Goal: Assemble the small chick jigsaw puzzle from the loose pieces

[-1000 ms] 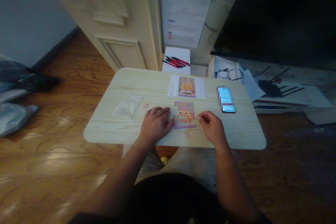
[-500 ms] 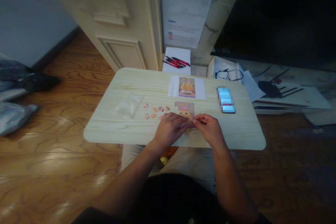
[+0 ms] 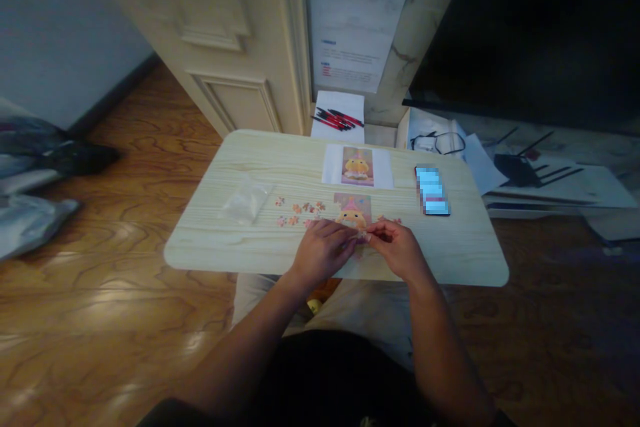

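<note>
A partly assembled jigsaw puzzle (image 3: 353, 207) with a yellow character in a pink hat lies in front of me on the table. My right hand (image 3: 397, 247) is closed in a pinch on a small puzzle piece (image 3: 362, 236) at the puzzle's lower edge. From the other side my left hand (image 3: 323, 250) reaches to the same spot, fingers pressed together and bent over the puzzle's lower left part. What its fingertips grip is hidden. Several loose puzzle pieces (image 3: 295, 208) lie left of the puzzle, and a few more show just beyond my right fingers.
Behind the puzzle lies a printed sheet (image 3: 383, 170) with the same picture. A clear plastic bag (image 3: 247, 201) rests on the left of the table (image 3: 200, 240), a phone (image 3: 433, 191) on the right. Pens (image 3: 337, 120) on paper and a white box (image 3: 435, 123) stand beyond the far edge.
Both hands have shifted slightly down toward me, so more of the puzzle's face and the loose pieces by my right fingers show. The right pinch stays closed.
</note>
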### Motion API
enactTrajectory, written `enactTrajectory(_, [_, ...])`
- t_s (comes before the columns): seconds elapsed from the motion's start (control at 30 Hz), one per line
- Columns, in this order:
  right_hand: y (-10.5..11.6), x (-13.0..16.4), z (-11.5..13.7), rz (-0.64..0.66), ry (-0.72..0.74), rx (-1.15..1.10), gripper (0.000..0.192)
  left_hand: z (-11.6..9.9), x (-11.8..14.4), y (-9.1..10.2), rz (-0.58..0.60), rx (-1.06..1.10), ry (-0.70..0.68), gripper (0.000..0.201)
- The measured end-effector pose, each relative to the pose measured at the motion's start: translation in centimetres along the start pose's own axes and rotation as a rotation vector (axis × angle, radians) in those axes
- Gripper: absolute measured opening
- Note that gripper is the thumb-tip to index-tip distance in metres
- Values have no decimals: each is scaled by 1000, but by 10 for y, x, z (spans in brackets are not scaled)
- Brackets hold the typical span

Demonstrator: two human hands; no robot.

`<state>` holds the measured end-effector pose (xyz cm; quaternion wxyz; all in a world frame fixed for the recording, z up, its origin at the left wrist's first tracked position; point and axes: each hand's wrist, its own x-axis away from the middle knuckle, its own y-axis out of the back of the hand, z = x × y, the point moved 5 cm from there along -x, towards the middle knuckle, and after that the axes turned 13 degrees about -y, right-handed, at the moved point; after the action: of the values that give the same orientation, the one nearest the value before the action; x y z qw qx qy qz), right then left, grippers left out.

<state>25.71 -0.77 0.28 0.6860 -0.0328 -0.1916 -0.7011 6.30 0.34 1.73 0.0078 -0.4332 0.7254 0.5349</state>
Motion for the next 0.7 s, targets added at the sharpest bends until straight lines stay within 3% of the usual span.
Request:
enactTrajectory(0.07, [13,0,-3,-89,4,51,22,1,7,5,2,-18,16,21])
enactTrajectory(0.2, [46,0,-16,-262,-149,118,25,7,24,14,4,-40,38,18])
enactTrajectory(0.33, [64,3,-15,-382,-86,288,19,5,30,13,17,-33,0,17])
enactTrajectory(0.57, [55,7,-15,-408,-53,380,25,-21,21,-2,55,10,-123,24])
enactTrajectory(0.7, [39,11,-3,-360,107,467,25,-5,20,14,-25,-95,47,24])
